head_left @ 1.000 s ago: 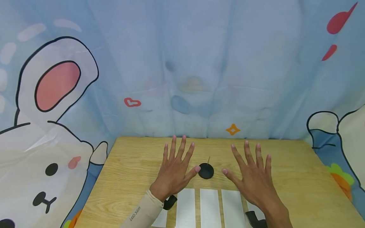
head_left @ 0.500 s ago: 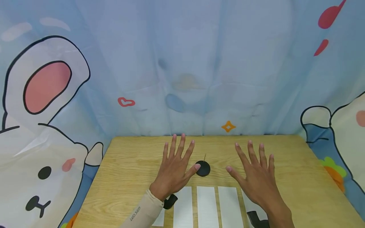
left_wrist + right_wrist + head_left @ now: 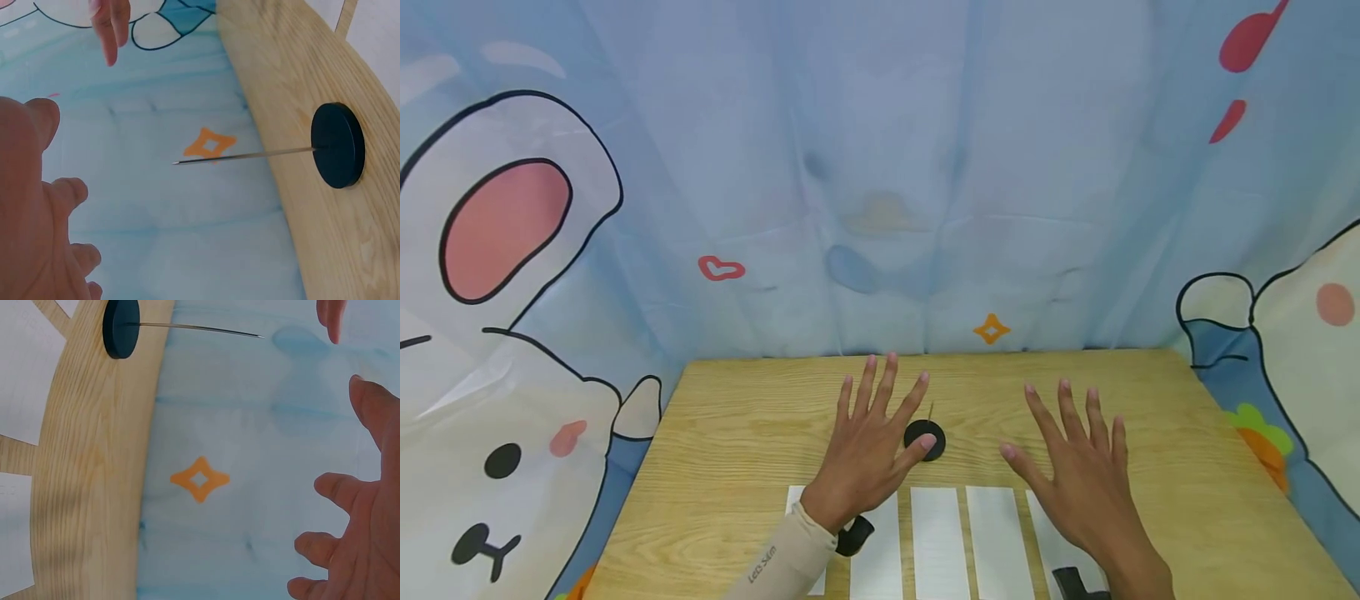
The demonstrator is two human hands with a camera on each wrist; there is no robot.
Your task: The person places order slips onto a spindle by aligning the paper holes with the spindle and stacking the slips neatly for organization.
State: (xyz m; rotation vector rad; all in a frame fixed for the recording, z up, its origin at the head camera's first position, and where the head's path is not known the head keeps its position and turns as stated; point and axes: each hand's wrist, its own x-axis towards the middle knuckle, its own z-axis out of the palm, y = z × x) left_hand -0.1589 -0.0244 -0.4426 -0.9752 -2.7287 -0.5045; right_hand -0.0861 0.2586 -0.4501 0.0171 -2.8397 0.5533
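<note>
Left hand and right hand both hang free, fingers fanned wide above the table, and there's the black disc below and between them, nearer the left, spike upright, white strips on their near side

**Set up like a small work nook**

Looks like a little corner for table work, closed in by a blue curtain at the back and along both sides. Covered in cartoon pictures: a white bunny with a big pink ear, part of another animal, a red heart, an orange star. Close to a child's room, going by these alone. Laid out for work below: a pale wooden table, white paper strips in a row, a black round base with a thin metal spike. Hard to tell if at home, in an office or in a workshop.
</note>
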